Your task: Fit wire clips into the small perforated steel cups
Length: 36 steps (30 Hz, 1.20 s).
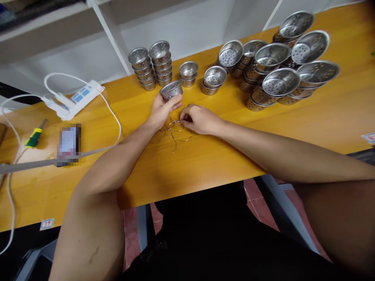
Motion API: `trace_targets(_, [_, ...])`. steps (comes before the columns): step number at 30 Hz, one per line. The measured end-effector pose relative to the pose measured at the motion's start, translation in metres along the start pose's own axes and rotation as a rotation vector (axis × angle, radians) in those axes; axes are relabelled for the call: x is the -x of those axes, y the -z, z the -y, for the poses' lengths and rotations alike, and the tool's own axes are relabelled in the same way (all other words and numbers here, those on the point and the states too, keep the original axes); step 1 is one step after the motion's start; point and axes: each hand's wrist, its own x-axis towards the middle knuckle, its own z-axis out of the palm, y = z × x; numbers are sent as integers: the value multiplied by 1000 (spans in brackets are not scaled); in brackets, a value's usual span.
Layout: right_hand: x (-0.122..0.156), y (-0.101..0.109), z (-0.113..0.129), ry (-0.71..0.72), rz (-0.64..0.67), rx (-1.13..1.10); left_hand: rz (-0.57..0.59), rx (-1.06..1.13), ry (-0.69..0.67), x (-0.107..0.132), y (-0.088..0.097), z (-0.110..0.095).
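My left hand (162, 110) is closed around a perforated metal cup (171, 90), which it holds tilted above the table. Close by on the right, my right hand (197, 118) has its fingers pinched together at the edge of a small heap of thin curved wires (175, 127). One wire seems to touch its fingertips, though blur hides whether it is gripped. Several wires spread over the wood below both hands. Just behind the held cup stands a short stack of the same cups (188, 71).
Tall cup stacks (160, 58) stand at the back, and many more stacked cups (271, 58) fill the right side. A white power strip (83, 99) with cables, a green-yellow screwdriver (34, 136) and a phone (68, 144) lie left on the wooden table (181, 171).
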Motion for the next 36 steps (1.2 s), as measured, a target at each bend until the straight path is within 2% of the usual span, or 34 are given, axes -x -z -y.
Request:
trace_targets(8, [3, 4, -2, 12, -39, -9, -51, -71, -24, -5, 6, -2])
trace_targets(15, [13, 20, -9, 172, -124, -26, -68, -104, -65, -9, 12, 1])
trace_targets(21, [21, 34, -12, 224, -72, -101, -74, -189, -178, -10, 10, -1])
trace_targets(26, [21, 41, -19, 215, -77, -168, -85, -187, -150, -6, 3, -8])
trace_targets(31, [20, 42, -23, 230, -76, -215, -32, -211, -175, 2, 0, -17])
trace_targets(36, [21, 37, -27, 237, -5, -325, -14, -244, -178, 6, 2, -22])
